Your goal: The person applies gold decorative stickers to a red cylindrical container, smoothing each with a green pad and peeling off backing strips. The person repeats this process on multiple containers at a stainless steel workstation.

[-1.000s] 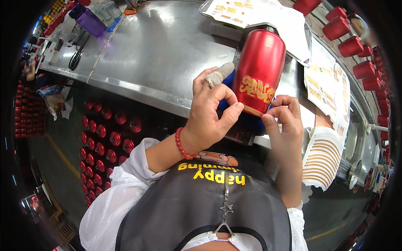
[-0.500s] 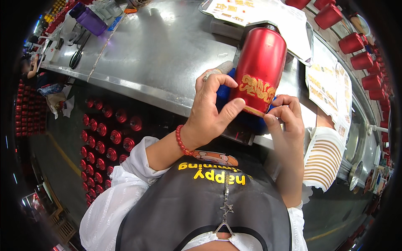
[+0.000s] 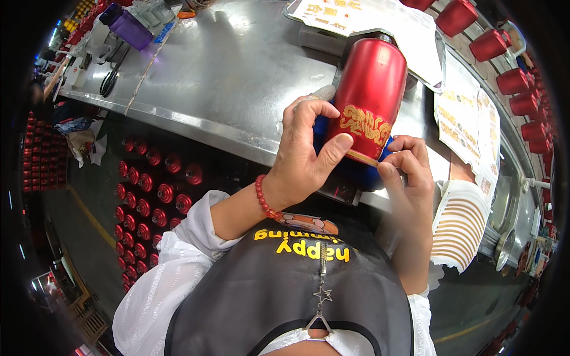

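A glossy red bottle (image 3: 374, 77) with a gold dragon-like design (image 3: 363, 123) low on its side lies tilted on a blue support (image 3: 320, 132), base toward me. My left hand (image 3: 309, 139) steadies its left side, thumb pressed near the base and index fingertip on the wall. A grey cover (image 3: 324, 92) shows beyond that hand's knuckles, apparently on a finger. Along the bottle's lower edge runs a thin gold strip (image 3: 361, 156). At the strip's right end, the thumb and index finger of my right hand (image 3: 409, 169) are pinched together. Its other fingers are curled.
Sheets of gold decals (image 3: 466, 118) lie to the right, above a white sheet of brown-gold strips (image 3: 460, 228). Red bottles (image 3: 512, 82) line the far right. A purple bottle (image 3: 127, 26) and scissors (image 3: 113, 77) sit on the metal table (image 3: 219, 71). Several red bottles (image 3: 166, 193) stand below.
My left thumb has shifted slightly right and up along the bottle, and the left hand has edged with it. The red bottles at the far right have moved along their row.
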### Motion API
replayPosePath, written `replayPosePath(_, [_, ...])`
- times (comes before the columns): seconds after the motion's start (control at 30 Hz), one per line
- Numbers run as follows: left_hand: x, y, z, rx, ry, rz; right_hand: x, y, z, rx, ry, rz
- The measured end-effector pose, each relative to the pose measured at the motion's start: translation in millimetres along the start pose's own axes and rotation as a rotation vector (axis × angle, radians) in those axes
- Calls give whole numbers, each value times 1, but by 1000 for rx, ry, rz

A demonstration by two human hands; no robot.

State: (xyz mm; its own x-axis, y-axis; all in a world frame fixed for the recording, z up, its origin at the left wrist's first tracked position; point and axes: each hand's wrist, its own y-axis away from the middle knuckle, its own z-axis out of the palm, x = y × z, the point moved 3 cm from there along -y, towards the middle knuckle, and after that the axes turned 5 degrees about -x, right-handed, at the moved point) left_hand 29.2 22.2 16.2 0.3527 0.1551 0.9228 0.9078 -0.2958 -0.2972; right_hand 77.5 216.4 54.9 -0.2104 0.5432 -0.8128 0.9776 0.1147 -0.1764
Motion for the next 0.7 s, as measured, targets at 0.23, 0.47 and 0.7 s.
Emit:
replayPosePath(0.23, [1, -3, 2, -15, -106, 57, 5, 0, 3, -3, -16, 11])
replayPosePath(0.47, [-2, 3, 1, 77, -103, 80, 13, -1, 8, 22, -45, 1])
replayPosePath(0.7, [15, 26, -3, 72, -581, 673, 20, -2, 7, -76, -162, 22])
